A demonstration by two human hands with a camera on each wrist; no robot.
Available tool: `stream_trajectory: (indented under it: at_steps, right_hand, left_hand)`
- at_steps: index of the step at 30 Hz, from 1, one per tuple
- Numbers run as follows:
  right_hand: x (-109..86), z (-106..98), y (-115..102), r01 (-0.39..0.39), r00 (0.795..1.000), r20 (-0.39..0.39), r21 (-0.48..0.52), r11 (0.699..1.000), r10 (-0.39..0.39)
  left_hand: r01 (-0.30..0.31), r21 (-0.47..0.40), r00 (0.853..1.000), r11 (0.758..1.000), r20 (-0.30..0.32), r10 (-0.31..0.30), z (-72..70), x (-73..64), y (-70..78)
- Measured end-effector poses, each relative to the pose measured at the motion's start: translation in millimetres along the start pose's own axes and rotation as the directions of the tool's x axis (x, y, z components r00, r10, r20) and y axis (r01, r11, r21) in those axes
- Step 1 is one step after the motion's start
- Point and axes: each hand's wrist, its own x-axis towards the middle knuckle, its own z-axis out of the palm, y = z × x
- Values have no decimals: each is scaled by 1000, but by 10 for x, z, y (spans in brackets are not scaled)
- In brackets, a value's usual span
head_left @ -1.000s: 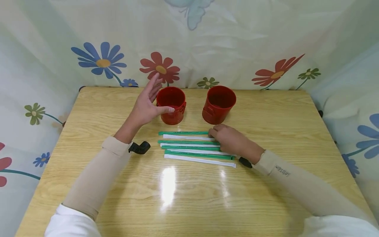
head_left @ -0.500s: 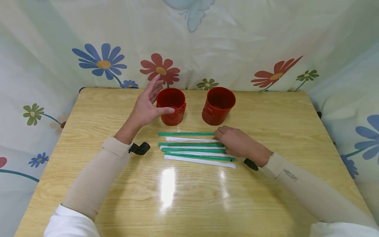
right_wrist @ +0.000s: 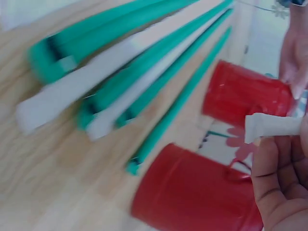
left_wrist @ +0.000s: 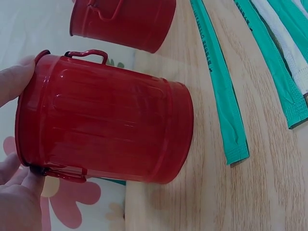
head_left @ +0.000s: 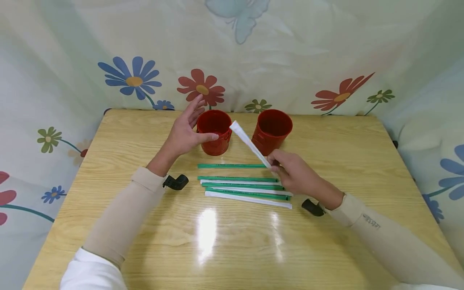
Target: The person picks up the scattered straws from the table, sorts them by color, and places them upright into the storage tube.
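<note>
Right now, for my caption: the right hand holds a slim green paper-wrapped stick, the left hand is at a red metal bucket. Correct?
Wrong colour: the head view shows the right hand holding a slim white stick; the left hand is at a red bucket.

Counter (head_left: 239,257): wood-grained, glossy, two light reflections (head_left: 207,233) on its near half. Cloth backdrop (head_left: 290,60): pale, creased, hung behind and at both sides; printed with blue flowers (head_left: 134,81), red flowers (head_left: 342,97), small green flowers (head_left: 258,106) and, higher up, one pale-blue butterfly (head_left: 243,16).
</note>
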Motion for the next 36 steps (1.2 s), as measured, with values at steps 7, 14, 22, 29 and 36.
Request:
stream_trajectory:
  at_steps: [7,14,22,29,36]
  right_hand:
    - [163,-84,-176,35,991,-130,132,991,-18]
    - [385,-175,-322,70,981,-189,193,979,-33]
    - [647,-237,-393,75,970,-243,203,976,-24]
    - [861,-279,-442,83,959,-283,206,975,-21]
    - [1077,-286,-447,62,960,-281,249,966,11]
  left_hand:
    - [15,-27,1000,1000,5,-15,13,-3,59]
    - [-11,-18,1000,1000,5,11,19,26,-42]
    - [24,-5,1000,1000,20,-24,12,-23,81]
    - [24,15,999,1000,35,-25,11,-88,236]
    - [10,42,1000,999,29,-11,5,-29,76]
